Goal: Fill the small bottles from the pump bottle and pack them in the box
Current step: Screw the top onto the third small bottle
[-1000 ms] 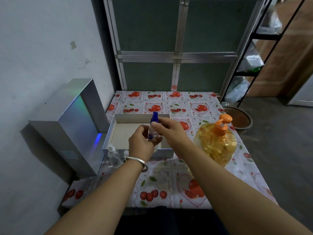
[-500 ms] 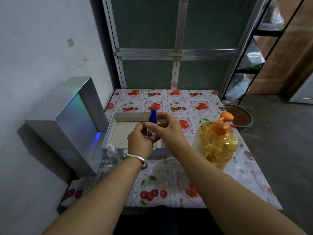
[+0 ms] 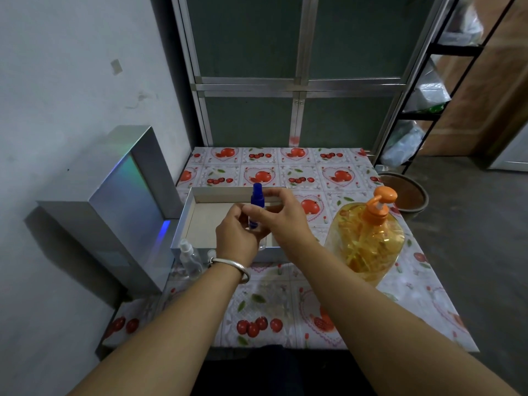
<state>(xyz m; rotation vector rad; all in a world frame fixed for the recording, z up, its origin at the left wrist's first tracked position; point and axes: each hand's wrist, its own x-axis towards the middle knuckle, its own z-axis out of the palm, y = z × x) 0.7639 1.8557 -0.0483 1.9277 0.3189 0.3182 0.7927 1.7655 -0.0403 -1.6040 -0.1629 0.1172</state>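
A small clear bottle with a blue spray cap [image 3: 256,204] stands upright between both hands, above the open white box [image 3: 183,221]. My left hand [image 3: 238,237] grips its body from the left. My right hand [image 3: 281,215] pinches it just below the blue cap. To the right stands the big yellow pump bottle [image 3: 367,241] with an orange pump head. Another small clear bottle [image 3: 190,258] stands on the table in front of the box's left corner. The inside of the box that shows holds no bottles; its right part is hidden by my hands.
A shiny silver box lid [image 3: 120,201] leans against the left wall beside the table [image 3: 285,304], which has a fruit-print cloth. A brown basin [image 3: 405,195] sits on the floor at the far right. A black shelf rack [image 3: 428,110] stands behind it.
The hands and blue-capped bottle stay in almost the same place over the box; the right fingers have shifted slightly on the bottle's neck. The view tilted a little.
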